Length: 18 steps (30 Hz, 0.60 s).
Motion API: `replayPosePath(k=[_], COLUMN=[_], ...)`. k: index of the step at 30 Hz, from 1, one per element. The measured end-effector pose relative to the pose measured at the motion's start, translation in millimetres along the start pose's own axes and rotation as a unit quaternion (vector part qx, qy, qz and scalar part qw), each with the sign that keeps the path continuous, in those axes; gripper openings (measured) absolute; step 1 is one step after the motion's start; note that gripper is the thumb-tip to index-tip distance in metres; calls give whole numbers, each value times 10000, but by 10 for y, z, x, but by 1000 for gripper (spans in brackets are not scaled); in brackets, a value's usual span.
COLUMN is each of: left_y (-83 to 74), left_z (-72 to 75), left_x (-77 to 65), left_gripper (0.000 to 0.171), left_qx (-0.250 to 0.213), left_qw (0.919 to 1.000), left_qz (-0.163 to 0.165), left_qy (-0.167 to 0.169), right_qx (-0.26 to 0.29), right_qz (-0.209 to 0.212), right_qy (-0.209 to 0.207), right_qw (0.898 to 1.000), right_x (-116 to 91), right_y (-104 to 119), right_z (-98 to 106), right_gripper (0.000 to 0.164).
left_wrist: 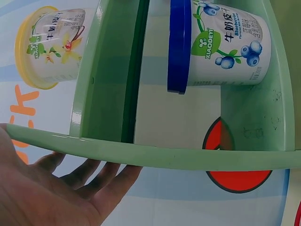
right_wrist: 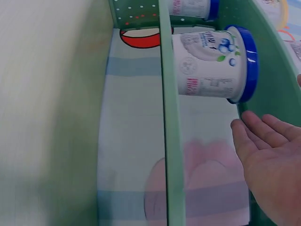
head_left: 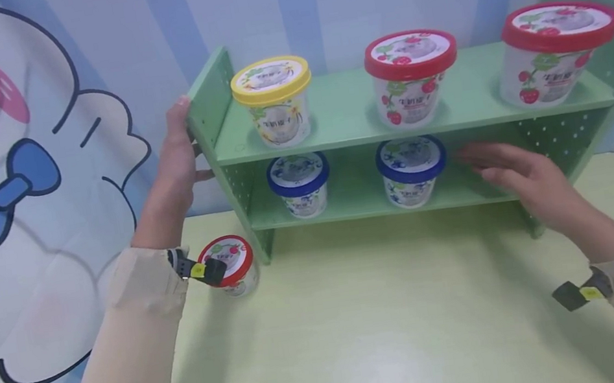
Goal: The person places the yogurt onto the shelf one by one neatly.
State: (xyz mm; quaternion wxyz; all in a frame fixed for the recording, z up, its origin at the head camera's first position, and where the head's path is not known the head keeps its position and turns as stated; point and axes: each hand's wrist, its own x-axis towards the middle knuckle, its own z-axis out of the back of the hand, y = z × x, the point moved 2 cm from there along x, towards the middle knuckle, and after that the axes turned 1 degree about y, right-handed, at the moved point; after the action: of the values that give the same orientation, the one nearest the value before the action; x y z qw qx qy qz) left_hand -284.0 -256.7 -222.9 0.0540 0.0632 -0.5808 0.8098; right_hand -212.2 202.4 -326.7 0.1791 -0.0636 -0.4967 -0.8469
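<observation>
My left hand (head_left: 173, 161) rests against the outer face of the green shelf's left side panel (left_wrist: 183, 157), its fingers spread and fairly straight. With straight fingers, my right hand (head_left: 523, 177) reaches into the lower tier, just right of a blue-lidded blueberry milk-dessert tub (head_left: 412, 167). In the right wrist view its fingertips (right_wrist: 249, 117) are close to that tub's lid (right_wrist: 249, 63), and nothing is held. Another blue-lidded tub (head_left: 300, 182) stands farther left on the same tier. Above are a yellow-lidded tub (head_left: 275, 101) and two red-lidded tubs (head_left: 413, 78).
One more red-lidded tub (head_left: 228, 261) stands on the pale table (head_left: 383, 312), just left of the shelf's foot, partly behind the left wrist camera. Behind the shelf is a striped blue wall (head_left: 339, 3); a cartoon duck picture (head_left: 39, 255) covers its left part.
</observation>
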Motion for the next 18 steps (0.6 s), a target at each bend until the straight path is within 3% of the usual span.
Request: replayPosePath(k=[6,11,18], left_y=[20,31,36], left_z=[11,15,46], left_x=[0,-15,-36], left_gripper=[81,81,81], left_qx=[35,46,75], left_qw=[10000,9999,9999], left_qz=[71,108,90], left_qy=[-18,8,-33], right_qx=[95,513,323], right_qz=[311,680,863], right_qy=[145,282,361], right_qw=[9994,9960,9951], right_x=[-99,-152,-224], right_y=[33,61,162], right_z=[69,111,252], right_gripper=[41,38,35])
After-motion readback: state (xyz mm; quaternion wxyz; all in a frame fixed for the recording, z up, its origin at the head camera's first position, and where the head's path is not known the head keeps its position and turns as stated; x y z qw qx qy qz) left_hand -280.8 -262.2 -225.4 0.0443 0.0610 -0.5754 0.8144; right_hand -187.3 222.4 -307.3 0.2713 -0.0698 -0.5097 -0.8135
